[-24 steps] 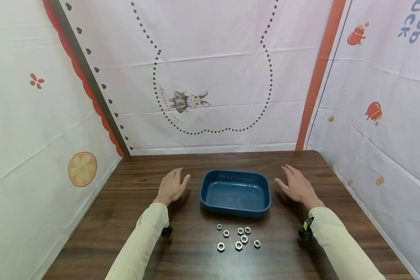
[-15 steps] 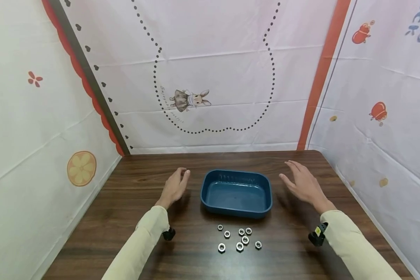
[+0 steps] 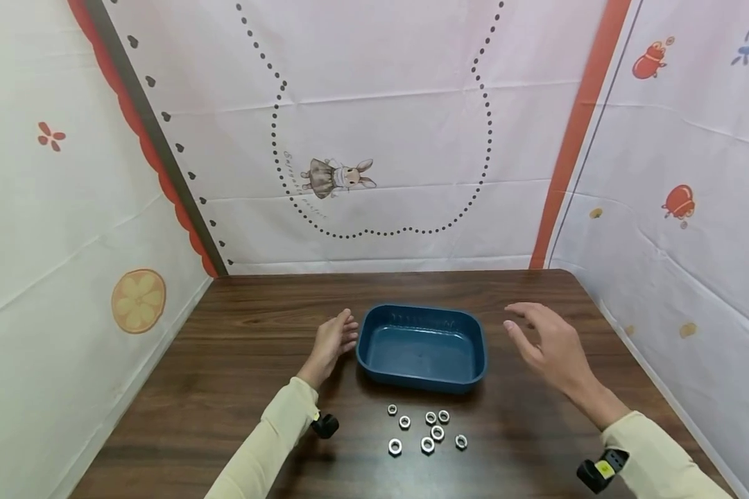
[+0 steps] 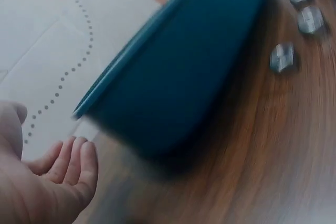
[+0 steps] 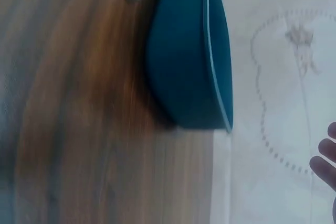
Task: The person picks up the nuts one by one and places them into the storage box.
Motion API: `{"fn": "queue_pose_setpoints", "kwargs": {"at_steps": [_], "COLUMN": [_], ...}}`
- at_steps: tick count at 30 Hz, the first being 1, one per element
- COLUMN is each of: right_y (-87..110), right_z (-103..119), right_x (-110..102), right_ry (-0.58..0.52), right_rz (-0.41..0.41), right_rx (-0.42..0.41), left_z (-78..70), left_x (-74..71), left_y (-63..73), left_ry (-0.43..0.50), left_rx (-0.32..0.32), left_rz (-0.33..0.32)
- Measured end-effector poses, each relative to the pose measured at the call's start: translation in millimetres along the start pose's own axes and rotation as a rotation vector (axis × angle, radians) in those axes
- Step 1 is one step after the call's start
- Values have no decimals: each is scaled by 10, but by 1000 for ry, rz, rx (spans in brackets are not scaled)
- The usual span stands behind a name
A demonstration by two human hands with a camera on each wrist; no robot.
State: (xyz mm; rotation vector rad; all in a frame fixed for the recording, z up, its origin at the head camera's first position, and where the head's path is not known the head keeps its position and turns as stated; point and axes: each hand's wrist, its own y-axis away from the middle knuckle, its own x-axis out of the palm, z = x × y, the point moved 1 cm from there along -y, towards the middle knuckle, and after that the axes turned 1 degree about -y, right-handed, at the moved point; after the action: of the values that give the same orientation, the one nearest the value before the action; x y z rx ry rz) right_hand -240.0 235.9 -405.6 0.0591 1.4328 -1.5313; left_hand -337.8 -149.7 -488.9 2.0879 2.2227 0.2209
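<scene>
I count eight metal nuts (image 3: 437, 439) on the desk (image 3: 268, 298), nearer me than the one blue tray (image 3: 415, 381), its inner floor in plain sight. My left hand (image 3: 333, 338) (fingers loosely extended) is just beside it; my right hand (image 3: 552, 346), thumb and fingers wide apart, hovers off its right side.

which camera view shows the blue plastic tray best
The head view: it shows the whole blue plastic tray from above, with its full rim and inner floor. The left wrist view shows mainly its outer side, blurred and cut off at the top; the right wrist view likewise, with a sliver of the inside.
</scene>
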Motion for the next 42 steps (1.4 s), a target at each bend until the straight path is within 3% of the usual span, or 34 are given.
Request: {"fn": "queue_pose_setpoints", "kwargs": {"at_steps": [5,14,20,23,31,37,42], "right_y": [89,398,641,772,1049,1098,1056], "right_z": [238,468,504,500,512,562,586], "right_x": [-30,4,125,208,467,596,647], "right_ry": [-60,-124,-130,-125,-116,-69,-94], "right_rz": [-23,51,110,197,464,500,555], "right_rx": [-80,-82,-100,-71,106,139,155], "left_z": [129,213,212,224,259,265,242], "left_x": [85,173,171,170,206,223,212], "left_y": [12,49,10,-6,25,49,54], "left_ry": [98,81,140,170,264,281,310], "left_rx": [-63,-31,-51,-75,-106,-121,-125], "left_rz": [-18,-13,-28,-31,-26,-13,-17]}}
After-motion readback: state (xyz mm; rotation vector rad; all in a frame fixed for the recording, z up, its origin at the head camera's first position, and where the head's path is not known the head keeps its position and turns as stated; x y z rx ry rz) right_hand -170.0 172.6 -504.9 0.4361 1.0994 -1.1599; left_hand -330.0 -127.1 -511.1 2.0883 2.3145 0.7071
